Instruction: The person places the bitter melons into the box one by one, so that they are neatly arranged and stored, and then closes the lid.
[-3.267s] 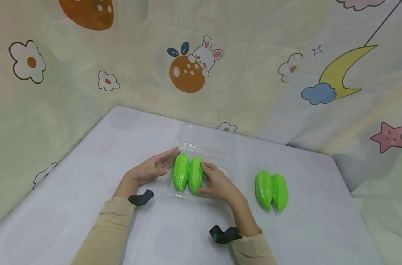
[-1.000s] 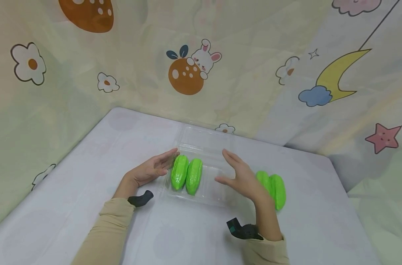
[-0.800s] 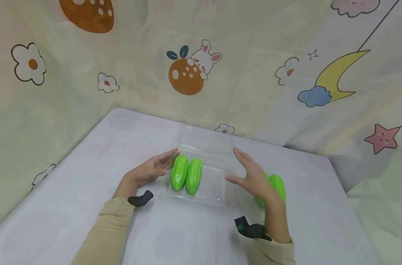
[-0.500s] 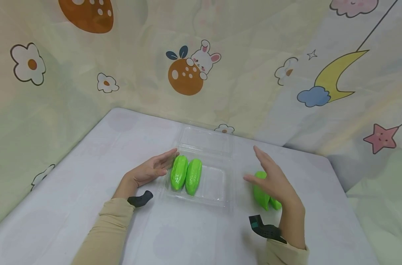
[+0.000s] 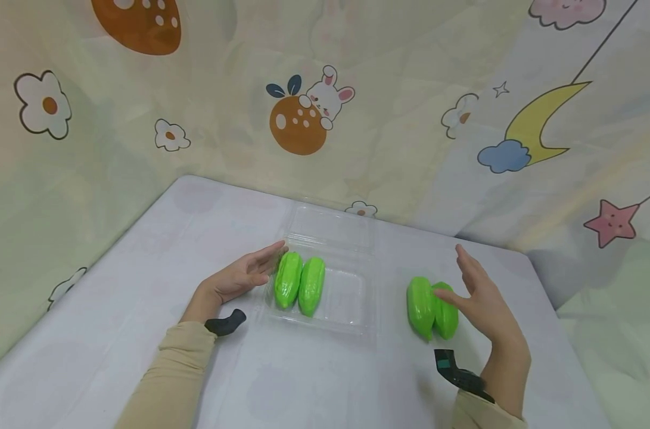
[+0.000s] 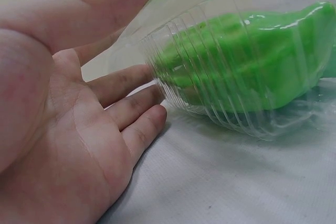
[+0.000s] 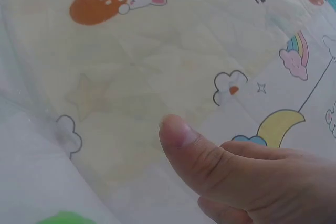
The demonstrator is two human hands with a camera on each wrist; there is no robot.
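Note:
Two glossy, ridged green toy fruits (image 5: 288, 280) (image 5: 311, 287) lie side by side in the left half of a clear plastic clamshell box (image 5: 351, 304), whose lid (image 5: 330, 226) is folded back. My left hand (image 5: 246, 274) is at the box's left side, fingers straight; in the left wrist view, the fingertips are right at the ribbed clear wall (image 6: 210, 77). Another pair of the same green fruits (image 5: 421, 307) (image 5: 445, 313) lies on the table to the right. My right hand (image 5: 485, 298) is raised beside that pair, holding nothing, thumb and fingers spread apart.
The white-covered table (image 5: 298, 381) has its back edge against a cartoon-printed cloth curtain (image 5: 228, 119). A black wrist camera (image 5: 225, 322) sits on the left wrist, and another black camera (image 5: 459, 375) on the right.
The right hand has let go of the right fruit in the box and moved right, passing over the other pair to its far side. The left hand has stayed at the box.

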